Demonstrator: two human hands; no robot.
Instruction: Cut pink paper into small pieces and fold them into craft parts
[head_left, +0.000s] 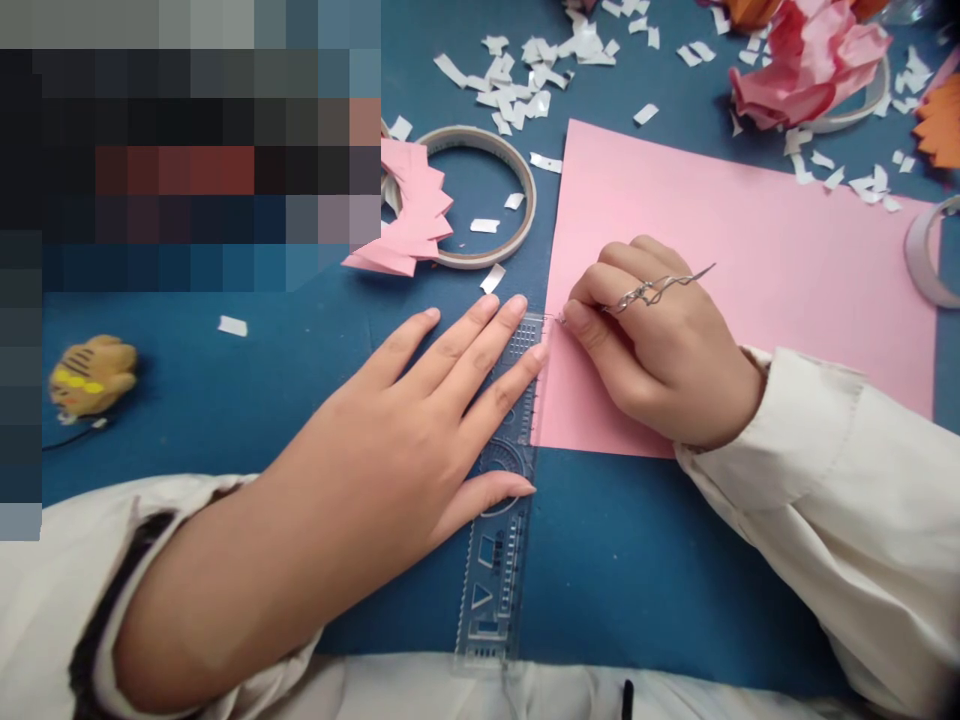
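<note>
Ruler [491, 575] points away, long axis leaning right, under spread left hand [401, 430]; right hand [656, 345] pinches twisted metal tool [639, 294].

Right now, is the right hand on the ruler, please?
No, the left hand lies across the ruler; the right hand is over pink paper.

Single view, worn on my head; faces forward and down at blue table [622, 570]. Close range: my left hand [397, 430] and right hand [645, 340] take up mid-frame, sleeves [840, 480] at either side. Near limit, pale clothing [405, 690] along bottom edge; far limit, paper scraps [589, 42] at top. Upper left coarsely blocked out; cannot tell what lies there.
</note>
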